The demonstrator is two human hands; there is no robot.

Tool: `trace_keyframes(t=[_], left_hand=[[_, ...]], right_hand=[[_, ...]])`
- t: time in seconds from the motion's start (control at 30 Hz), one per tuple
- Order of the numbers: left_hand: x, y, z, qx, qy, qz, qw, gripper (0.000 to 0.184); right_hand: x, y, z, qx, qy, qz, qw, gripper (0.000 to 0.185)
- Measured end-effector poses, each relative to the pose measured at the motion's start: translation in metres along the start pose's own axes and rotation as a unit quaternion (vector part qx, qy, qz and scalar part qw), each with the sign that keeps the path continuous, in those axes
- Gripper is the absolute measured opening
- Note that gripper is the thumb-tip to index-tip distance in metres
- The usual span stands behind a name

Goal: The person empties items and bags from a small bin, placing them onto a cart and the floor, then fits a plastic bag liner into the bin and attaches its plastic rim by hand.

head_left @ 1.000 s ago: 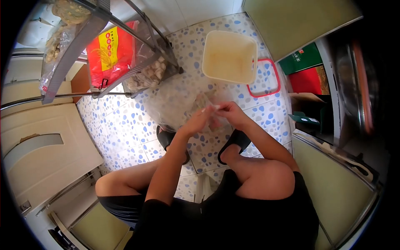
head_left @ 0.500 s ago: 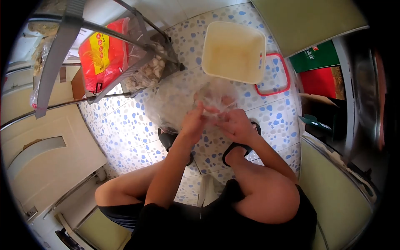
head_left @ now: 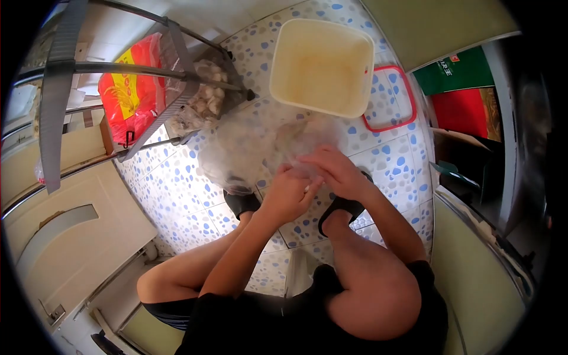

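Observation:
My left hand (head_left: 288, 194) has its fingers curled on the gathered part of a thin, clear plastic bag (head_left: 239, 145) in the head view. Close by on the right, my right hand (head_left: 336, 171) grips the same film, its fingers bent toward the left hand. The bag spreads over the floor between my feet and beyond the hands; what it holds is blurred. Just past the bag stands an open cream-coloured plastic bin (head_left: 321, 66), its inside stained yellowish. A red-rimmed clear lid (head_left: 390, 97) lies on the floor at its right.
At the left, a grey metal rack (head_left: 133, 68) holds a red and yellow package (head_left: 131, 89) and a bag of pale, lumpy pieces (head_left: 204, 106). An open cabinet at the right contains a green box (head_left: 455, 71) and a red box (head_left: 464, 113). My slippered feet flank the bag.
Both hands have shifted on the film, the left a little lower and nearer my body. The bin and rack sit higher and further left in view as the camera moved.

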State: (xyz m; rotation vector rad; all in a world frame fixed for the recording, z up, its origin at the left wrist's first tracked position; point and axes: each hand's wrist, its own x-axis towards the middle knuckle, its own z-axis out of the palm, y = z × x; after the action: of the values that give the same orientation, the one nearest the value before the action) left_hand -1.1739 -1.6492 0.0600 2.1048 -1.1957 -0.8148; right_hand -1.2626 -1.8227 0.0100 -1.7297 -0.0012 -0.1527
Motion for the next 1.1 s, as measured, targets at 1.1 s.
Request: trace_keyframes(t=[1.1], left_hand=[[-0.001,-0.038,0.011,-0.334,0.087,-0.073,0.936,0.053]], right_hand=[[-0.003,0.001,0.005,0.476,0.13,0.25,0.833,0.016]])
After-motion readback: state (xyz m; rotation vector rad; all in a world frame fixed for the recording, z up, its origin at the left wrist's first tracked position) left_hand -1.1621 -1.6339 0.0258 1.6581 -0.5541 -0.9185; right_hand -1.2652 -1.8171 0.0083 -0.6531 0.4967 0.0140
